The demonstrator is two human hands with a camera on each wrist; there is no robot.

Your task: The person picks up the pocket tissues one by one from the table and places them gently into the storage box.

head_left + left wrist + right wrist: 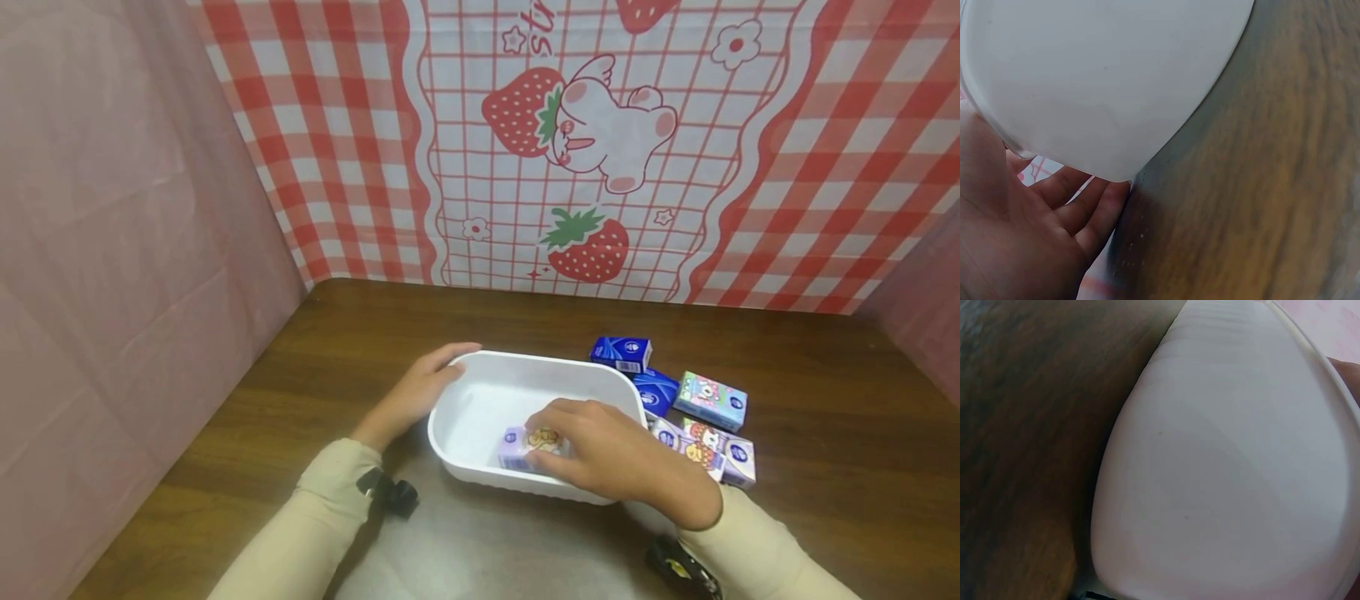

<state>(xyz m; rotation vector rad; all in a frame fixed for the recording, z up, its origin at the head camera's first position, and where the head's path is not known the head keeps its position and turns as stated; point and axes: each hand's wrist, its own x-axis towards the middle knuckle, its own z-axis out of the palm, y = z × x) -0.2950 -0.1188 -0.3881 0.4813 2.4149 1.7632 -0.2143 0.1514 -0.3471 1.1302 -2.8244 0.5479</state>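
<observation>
A white plastic basin (480, 408) with rounded corners stands on the table in the head view. My left hand (415, 390) grips its left end, thumb over the rim and fingers along the outside; in the left wrist view the fingers (1088, 212) reach behind the wall. Inside the basin, near its front side, my right hand (611, 450) holds a small purple tissue pack (513, 450) with a cartoon print between thumb and fingers. The right wrist view is mostly the basin's outer wall (1210, 462), with only a bit of the hand at the right edge.
Right of the basin lie two dark blue tissue packs (621, 353), a teal one (712, 400) and purple ones (738, 458) close together. The dark wooden table (247, 442) ends at a checked strawberry cloth (592, 108) behind. A pink cloth (127, 208) hangs at the left.
</observation>
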